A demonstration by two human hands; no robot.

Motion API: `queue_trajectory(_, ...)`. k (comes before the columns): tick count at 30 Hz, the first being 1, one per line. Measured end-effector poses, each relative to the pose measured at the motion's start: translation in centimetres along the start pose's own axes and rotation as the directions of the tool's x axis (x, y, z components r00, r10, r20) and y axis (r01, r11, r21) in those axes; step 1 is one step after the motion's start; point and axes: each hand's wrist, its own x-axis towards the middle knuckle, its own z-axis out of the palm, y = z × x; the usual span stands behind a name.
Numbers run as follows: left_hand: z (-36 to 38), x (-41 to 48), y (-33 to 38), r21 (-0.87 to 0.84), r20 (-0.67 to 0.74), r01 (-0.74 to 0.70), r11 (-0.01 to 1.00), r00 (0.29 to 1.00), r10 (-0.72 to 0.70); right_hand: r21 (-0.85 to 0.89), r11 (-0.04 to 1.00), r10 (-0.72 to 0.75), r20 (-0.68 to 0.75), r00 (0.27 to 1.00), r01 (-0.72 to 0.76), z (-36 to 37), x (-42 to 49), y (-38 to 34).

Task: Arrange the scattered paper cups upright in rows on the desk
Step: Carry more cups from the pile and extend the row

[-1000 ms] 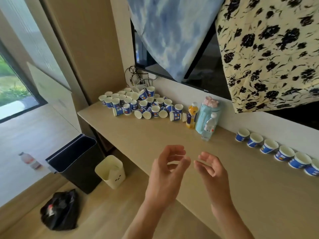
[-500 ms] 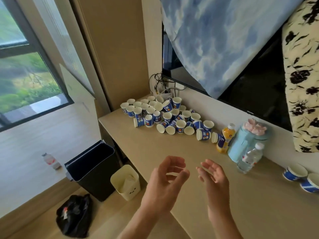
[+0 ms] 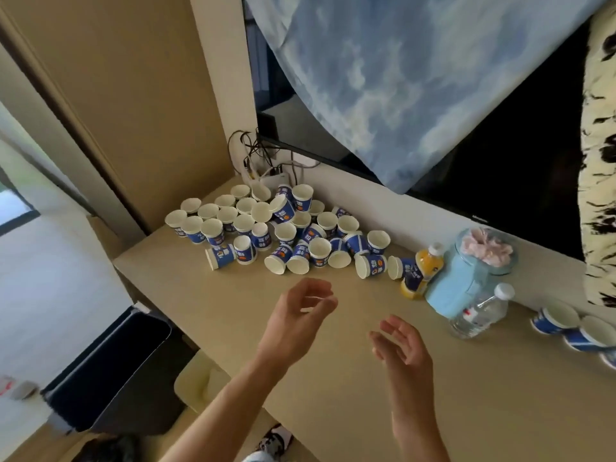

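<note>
A heap of several blue-and-white paper cups (image 3: 283, 233) fills the far left corner of the beige desk (image 3: 333, 378); some stand upright, others lie on their sides, such as one at the heap's left edge (image 3: 220, 256). Three upright cups in a row (image 3: 555, 320) show at the right edge. My left hand (image 3: 296, 315) hovers above the desk just in front of the heap, fingers loosely curled, holding nothing. My right hand (image 3: 400, 345) hangs to its right, fingers relaxed and empty.
An orange juice bottle (image 3: 421, 275), a light blue jar (image 3: 466, 278) and a clear water bottle (image 3: 480, 311) stand between the heap and the row. Cables (image 3: 260, 158) lie behind the heap. Below the desk edge sit a black bin (image 3: 106, 371) and a cream bin (image 3: 196, 385).
The view has swung left and closer to the cup heap. My left hand has reached forward toward the heap; both hands stay empty.
</note>
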Motion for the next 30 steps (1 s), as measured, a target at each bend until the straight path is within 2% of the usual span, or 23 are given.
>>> queue_trajectory(5,-2.5,8.6,-4.5,0.027,0.076,0.142,0.99,0.987,-0.143,-0.013,0.999,0.047,-0.158,0.986,-0.05,2.9,1.6,0.7)
queue_trajectory(9,-4.1,14.9,-9.5,-0.025,0.025,0.313,0.949,0.95,-0.312,-0.029,0.996,0.07,-0.225,0.972,-0.078,6.3,2.9,1.9)
queue_trajectory(13,-5.2,19.4,-13.0,-0.095,-0.023,0.423,0.901,0.904,-0.427,-0.031,0.993,0.108,-0.211,0.972,-0.117,9.8,3.2,2.6)
queue_trajectory(18,-6.1,22.6,-16.3,0.09,-0.06,0.397,0.913,0.918,-0.393,-0.052,0.988,0.132,-0.225,0.965,-0.148,11.5,3.0,3.3)
queue_trajectory(25,-6.7,23.8,-17.4,0.062,-0.019,0.364,0.929,0.931,-0.364,-0.043,0.981,0.171,-0.283,0.944,-0.191,11.2,2.5,4.6)
queue_trajectory(30,-7.8,22.0,-16.6,0.187,0.008,0.259,0.948,0.964,-0.265,-0.008,0.978,0.198,-0.283,0.938,-0.208,12.1,2.2,5.7)
